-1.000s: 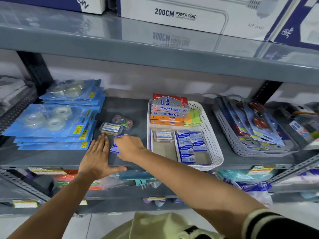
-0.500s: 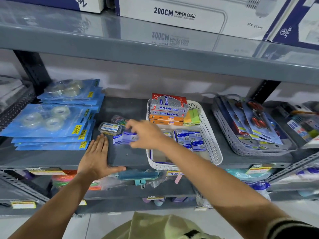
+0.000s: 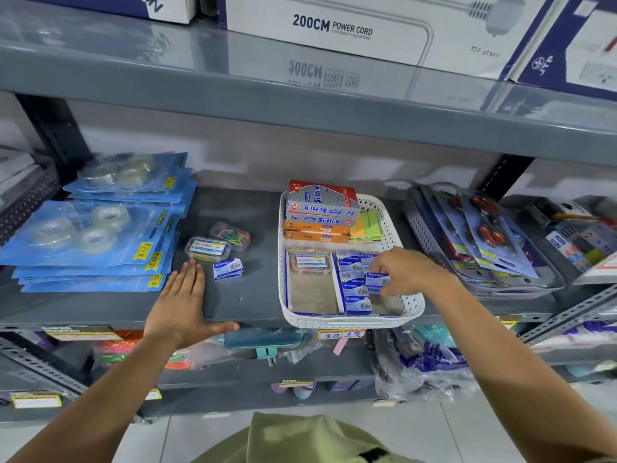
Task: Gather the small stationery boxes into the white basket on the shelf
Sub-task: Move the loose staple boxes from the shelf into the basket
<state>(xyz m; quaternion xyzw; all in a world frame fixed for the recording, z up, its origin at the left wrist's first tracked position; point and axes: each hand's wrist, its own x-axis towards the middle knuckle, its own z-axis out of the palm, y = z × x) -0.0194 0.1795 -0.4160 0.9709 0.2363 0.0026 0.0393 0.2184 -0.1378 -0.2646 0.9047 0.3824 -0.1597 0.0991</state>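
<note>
The white basket [image 3: 412, 305] sits on the grey shelf [image 3: 253, 295], holding several small blue stationery boxes [image 3: 354, 285], a clear case and larger Softek boxes. My right hand [image 3: 405, 270] is over the basket's right side, shut on a small blue box [image 3: 377, 281] held just above the others. A small stack of blue boxes [image 3: 228, 269] remains on the shelf left of the basket. Beside that stack, my left hand [image 3: 182, 304] lies flat and open on the shelf.
Two clear plastic cases [image 3: 207, 248] of clips lie behind the loose boxes. Blue tape packs [image 3: 90, 235] are stacked at left. A grey basket of scissors packs [image 3: 480, 242] stands at right. Power cord cartons [image 3: 334, 28] sit on the upper shelf.
My right hand picked a blue box off the shelf stack and carried it rightward into the white basket. My left hand stayed flat on the shelf.
</note>
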